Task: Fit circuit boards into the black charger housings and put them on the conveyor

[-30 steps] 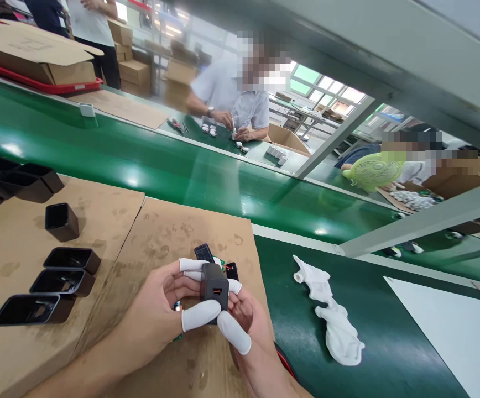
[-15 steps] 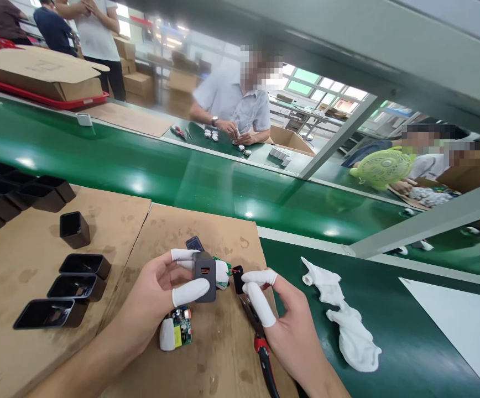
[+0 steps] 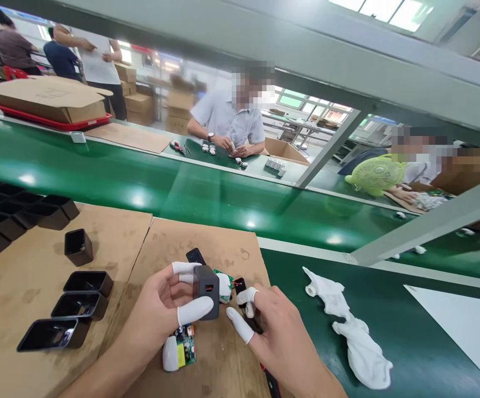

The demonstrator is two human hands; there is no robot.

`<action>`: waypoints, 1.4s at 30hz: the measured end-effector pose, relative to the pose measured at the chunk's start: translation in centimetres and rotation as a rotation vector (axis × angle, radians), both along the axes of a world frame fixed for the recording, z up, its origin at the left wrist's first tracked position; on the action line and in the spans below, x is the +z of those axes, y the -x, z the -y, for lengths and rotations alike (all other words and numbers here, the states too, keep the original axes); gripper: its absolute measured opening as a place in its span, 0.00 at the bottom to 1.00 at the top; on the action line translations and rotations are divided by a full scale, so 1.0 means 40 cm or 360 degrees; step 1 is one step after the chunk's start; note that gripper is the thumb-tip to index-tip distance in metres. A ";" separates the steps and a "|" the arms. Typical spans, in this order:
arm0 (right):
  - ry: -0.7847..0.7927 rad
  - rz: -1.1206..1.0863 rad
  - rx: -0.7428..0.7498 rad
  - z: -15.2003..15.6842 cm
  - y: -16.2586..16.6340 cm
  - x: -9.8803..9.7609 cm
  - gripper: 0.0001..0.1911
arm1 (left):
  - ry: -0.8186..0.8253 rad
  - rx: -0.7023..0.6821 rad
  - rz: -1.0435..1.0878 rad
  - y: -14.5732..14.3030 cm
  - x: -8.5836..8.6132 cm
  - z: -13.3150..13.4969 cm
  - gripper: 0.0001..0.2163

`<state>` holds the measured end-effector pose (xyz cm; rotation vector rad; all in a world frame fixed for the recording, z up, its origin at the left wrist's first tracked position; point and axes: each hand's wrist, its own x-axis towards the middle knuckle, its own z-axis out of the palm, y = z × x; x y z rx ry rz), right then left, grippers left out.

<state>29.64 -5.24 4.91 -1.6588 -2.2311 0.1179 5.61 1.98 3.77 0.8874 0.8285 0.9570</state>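
My left hand [image 3: 169, 307], with white finger cots on thumb and fingertips, is closed round a small black charger block [image 3: 207, 283] with an orange USB port facing me. My right hand [image 3: 275, 334], also wearing finger cots, hovers just right of it over a small black part [image 3: 240, 286] and red-handled pliers [image 3: 270, 378]; its thumb and forefinger are apart and hold nothing. A green circuit board with a white piece [image 3: 178, 349] lies on the cardboard sheet [image 3: 207, 359] under my left hand. A second black part [image 3: 194, 256] lies behind the charger.
Several open black housings [image 3: 83, 283] lie on cardboard at the left, with more in rows [image 3: 11, 213] farther back. White cloth gloves [image 3: 348, 326] lie on the green bench. A green conveyor belt [image 3: 161, 188] runs across. Workers sit opposite; a green fan [image 3: 375, 174] stands at the right.
My right hand let go of the charger a second ago, swung right, and has now drawn in over the pliers and black part. The left hand keeps the charger. The camera tilted up.
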 end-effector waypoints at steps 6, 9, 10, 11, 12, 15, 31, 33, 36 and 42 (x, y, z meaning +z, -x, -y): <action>0.0081 0.0138 0.0250 0.007 0.018 -0.025 0.07 | -0.0005 -0.0079 0.0058 -0.002 -0.018 0.000 0.33; 0.0091 0.0227 0.0277 0.014 0.018 -0.055 0.12 | 0.0012 -0.0077 0.0045 -0.005 -0.016 0.003 0.32; 0.0100 0.0221 0.0279 0.016 0.016 -0.065 0.14 | 0.0013 -0.0076 0.0038 -0.006 -0.017 0.004 0.32; 0.0113 0.0202 0.0284 0.017 0.013 -0.074 0.17 | 0.0014 -0.0071 0.0030 -0.008 -0.018 0.004 0.31; 0.0129 0.0182 0.0291 0.018 0.011 -0.079 0.18 | 0.0014 -0.0057 0.0024 -0.009 -0.019 0.005 0.32; 0.0128 0.0142 0.0305 0.017 0.008 -0.065 0.13 | 0.0007 0.0028 0.0010 -0.011 -0.025 0.007 0.32; -0.0441 -0.0978 -0.0056 0.035 0.013 0.073 0.15 | 0.0059 0.0188 -0.0226 -0.002 0.015 -0.002 0.31; -0.0420 -0.1043 -0.0074 0.043 0.018 0.066 0.14 | 0.0069 0.0168 -0.0261 -0.009 0.019 0.003 0.31; -0.0370 -0.1126 -0.0094 0.054 0.021 0.057 0.12 | 0.0008 0.0208 -0.0359 -0.017 0.023 0.016 0.30; -0.0303 -0.1287 -0.0083 0.062 0.042 0.046 0.09 | -0.0204 0.0236 -0.0509 -0.016 0.011 0.042 0.29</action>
